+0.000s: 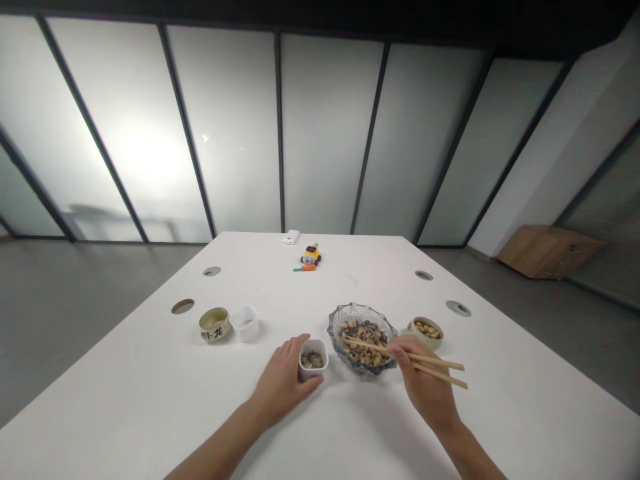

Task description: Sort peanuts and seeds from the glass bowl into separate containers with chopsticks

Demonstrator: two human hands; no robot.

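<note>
My left hand is wrapped round a small white cup with sunflower seeds in it. In my right hand is a pair of chopsticks, their tips reaching into a clear glass bowl. That bowl holds a mix of dark striped seeds and pale nuts, and it stands just right of the white cup. Behind my right hand sits a small ceramic bowl filled with pale nuts. Whether the chopstick tips pinch anything is too small to tell.
To the left stand a ceramic bowl with dark characters and a white plastic cup. Farther back on the white table lie a toy carrot, a yellow toy vehicle and a white box. Round holes pierce the tabletop near its sides.
</note>
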